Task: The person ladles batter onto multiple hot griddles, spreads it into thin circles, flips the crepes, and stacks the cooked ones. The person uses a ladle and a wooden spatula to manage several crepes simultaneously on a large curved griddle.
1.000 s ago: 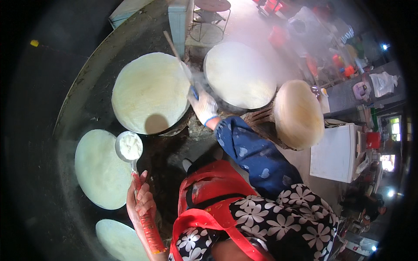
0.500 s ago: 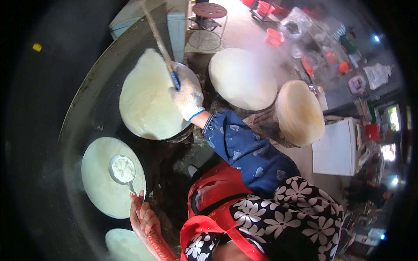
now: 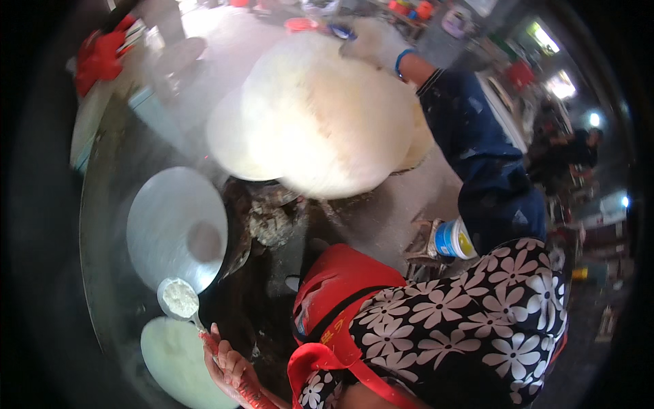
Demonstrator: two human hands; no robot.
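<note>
My left hand (image 3: 230, 365) grips the red handle of a metal ladle (image 3: 180, 298) holding white batter, above a lower pale round sheet (image 3: 182, 361). My right hand (image 3: 375, 42), in a white glove, is closed on a blue-gripped tool (image 3: 340, 31) at the edge of a big, thin cooked sheet (image 3: 327, 116), held up in steam. That sheet overlaps another pale round (image 3: 228, 136) and a browner one (image 3: 421, 140) behind it; how it rests on them is unclear. A bare, shiny round griddle (image 3: 170, 218) lies left of centre.
The dark curved stove edge (image 3: 92, 252) runs down the left. A white bucket (image 3: 446, 238) stands on a low support at right. A red cloth (image 3: 99, 61) is at top left. Another person (image 3: 572, 150) in dark clothing is at far right, near cluttered furniture.
My right hand has moved up and rightward, carrying the sheet off the middle-left griddle, now bare, over the right-hand rounds. The view has shifted. My left hand still holds the ladle, slightly lower.
</note>
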